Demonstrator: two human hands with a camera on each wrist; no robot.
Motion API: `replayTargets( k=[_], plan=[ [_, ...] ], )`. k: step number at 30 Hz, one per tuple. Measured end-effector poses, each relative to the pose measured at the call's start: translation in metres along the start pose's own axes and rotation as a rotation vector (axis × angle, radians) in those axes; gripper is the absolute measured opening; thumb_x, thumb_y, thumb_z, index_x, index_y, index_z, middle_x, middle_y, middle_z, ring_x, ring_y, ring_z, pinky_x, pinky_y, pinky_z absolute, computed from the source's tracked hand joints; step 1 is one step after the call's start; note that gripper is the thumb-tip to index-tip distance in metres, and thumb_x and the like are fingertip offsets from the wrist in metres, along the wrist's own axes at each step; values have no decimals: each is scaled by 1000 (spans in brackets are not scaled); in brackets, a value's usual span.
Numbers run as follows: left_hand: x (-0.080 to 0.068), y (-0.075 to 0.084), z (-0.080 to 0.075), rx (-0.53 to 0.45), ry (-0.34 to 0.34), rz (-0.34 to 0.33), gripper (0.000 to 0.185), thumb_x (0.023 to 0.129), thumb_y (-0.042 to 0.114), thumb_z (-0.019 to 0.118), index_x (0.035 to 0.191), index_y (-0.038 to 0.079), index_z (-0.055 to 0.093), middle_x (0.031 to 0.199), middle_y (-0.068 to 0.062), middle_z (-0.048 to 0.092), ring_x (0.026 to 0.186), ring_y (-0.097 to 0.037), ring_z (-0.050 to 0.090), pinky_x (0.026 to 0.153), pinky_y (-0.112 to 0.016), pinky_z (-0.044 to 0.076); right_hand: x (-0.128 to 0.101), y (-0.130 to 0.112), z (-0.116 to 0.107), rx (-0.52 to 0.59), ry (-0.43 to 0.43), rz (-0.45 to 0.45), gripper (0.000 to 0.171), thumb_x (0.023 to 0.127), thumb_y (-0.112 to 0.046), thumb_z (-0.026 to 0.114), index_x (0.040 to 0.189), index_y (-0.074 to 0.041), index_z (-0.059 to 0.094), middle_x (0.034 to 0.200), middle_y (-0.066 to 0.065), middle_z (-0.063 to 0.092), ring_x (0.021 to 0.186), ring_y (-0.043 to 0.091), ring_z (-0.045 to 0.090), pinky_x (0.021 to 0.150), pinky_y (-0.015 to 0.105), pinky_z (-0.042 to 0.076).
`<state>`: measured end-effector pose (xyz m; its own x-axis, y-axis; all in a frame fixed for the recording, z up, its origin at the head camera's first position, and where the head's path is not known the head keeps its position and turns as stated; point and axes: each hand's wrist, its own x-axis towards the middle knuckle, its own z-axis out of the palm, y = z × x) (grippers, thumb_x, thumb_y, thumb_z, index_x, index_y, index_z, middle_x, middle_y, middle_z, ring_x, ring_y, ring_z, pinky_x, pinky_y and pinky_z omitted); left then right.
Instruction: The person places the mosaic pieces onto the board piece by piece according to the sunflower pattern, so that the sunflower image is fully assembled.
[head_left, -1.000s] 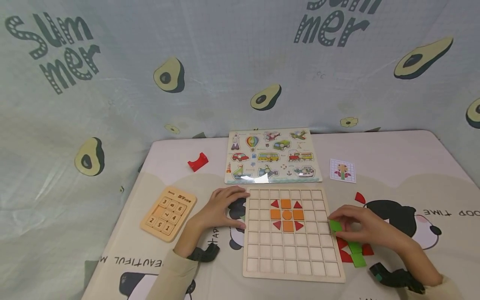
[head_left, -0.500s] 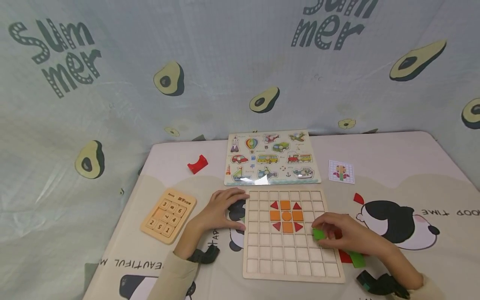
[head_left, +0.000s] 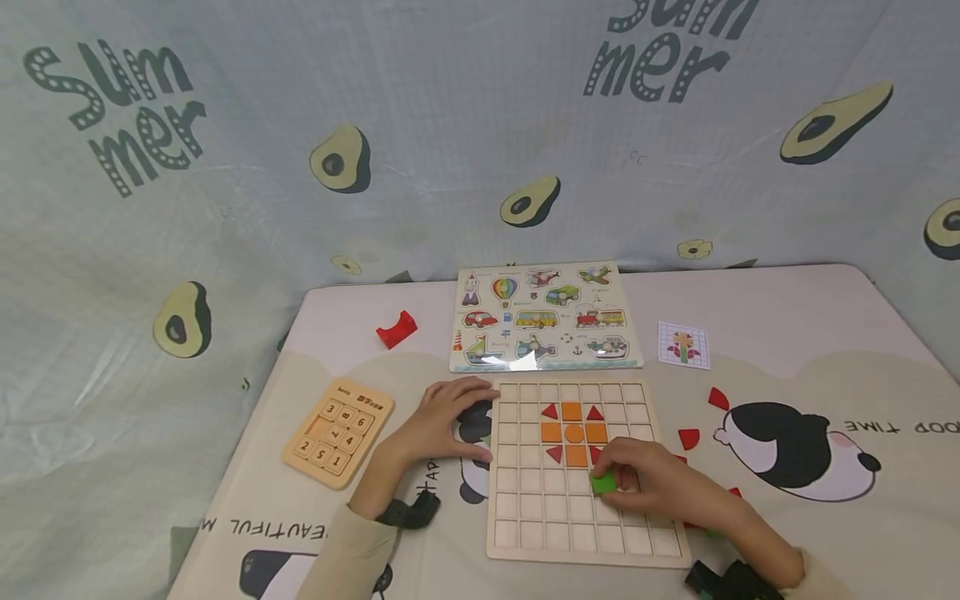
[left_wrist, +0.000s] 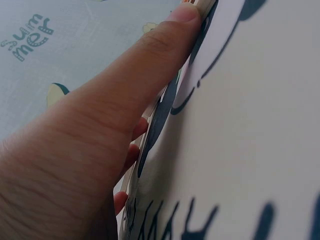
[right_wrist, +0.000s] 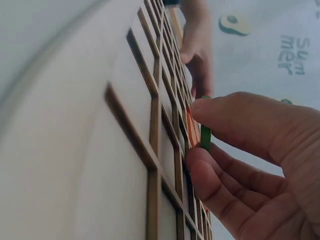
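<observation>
Soft even light, blurred wrist close-ups

three boards (head_left: 587, 467), two hands (head_left: 442, 421)

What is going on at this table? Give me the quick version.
A person is filling a wooden grid board with coloured tiles. The right hand pinches a green square tile over the cells just below an orange and red pattern already set in the board. The left hand rests flat at the board's left edge. Spare red pieces lie to the right.
</observation>
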<state>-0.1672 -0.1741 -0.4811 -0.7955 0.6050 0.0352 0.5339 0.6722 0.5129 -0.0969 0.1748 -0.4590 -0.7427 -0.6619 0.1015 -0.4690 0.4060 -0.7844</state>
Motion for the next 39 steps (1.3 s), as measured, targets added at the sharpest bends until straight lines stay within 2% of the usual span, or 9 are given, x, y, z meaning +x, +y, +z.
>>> replayTargets(
  k=[5, 10, 19, 27, 32, 39],
  plan=[
    [-1, -1, 1, 1, 2, 3, 84, 70, 49, 84, 142, 24, 50, 150, -2, 40, 141, -21, 30, 114, -49, 19, 4, 0, 10, -16, 18, 8, 19, 82, -14, 78, 94, -20, 65, 86, -13, 57, 74, 3, 53, 64, 18, 49],
    [-2, 1, 1, -8, 7, 3, 84, 69, 49, 84, 141, 23, 51, 149, -2, 40, 140, -22, 31, 114, -49, 19, 6, -1, 17, -21, 57, -34, 18, 81, -9, 78, 93, -16, 66, 88, -9, 57, 73, 1, 53, 63, 18, 49],
    [-2, 3, -1, -11, 7, -1, 84, 69, 49, 84, 142, 22, 51, 150, -2, 40, 141, -22, 30, 114, -50, 19, 10, -6, 23, -63, 86, 13, 15, 81, -5, 77, 91, -14, 72, 93, -7, 58, 75, 1, 53, 66, 19, 50],
    [-1, 2, -2, -3, 4, 9, 84, 70, 48, 84, 142, 23, 50, 150, -2, 40, 141, -22, 31, 114, -49, 19, 12, -7, 22, -93, 69, 49, 13, 81, -8, 78, 92, -14, 75, 97, -7, 63, 84, 6, 56, 73, 21, 53],
    [-1, 2, -2, -4, 3, 8, 84, 70, 48, 84, 142, 23, 50, 150, -2, 40, 141, -22, 30, 114, -49, 19, 11, -7, 21, -82, 71, 46, 12, 82, -9, 77, 92, -14, 75, 97, -5, 63, 80, 4, 55, 69, 20, 52],
    [0, 2, -2, -5, -4, 1, 84, 70, 48, 84, 142, 23, 50, 150, -2, 40, 141, -22, 30, 114, -49, 19, 2, -6, 12, -108, 107, 94, 12, 84, -15, 77, 94, -21, 74, 101, -8, 64, 92, 10, 57, 79, 21, 53]
  ],
)
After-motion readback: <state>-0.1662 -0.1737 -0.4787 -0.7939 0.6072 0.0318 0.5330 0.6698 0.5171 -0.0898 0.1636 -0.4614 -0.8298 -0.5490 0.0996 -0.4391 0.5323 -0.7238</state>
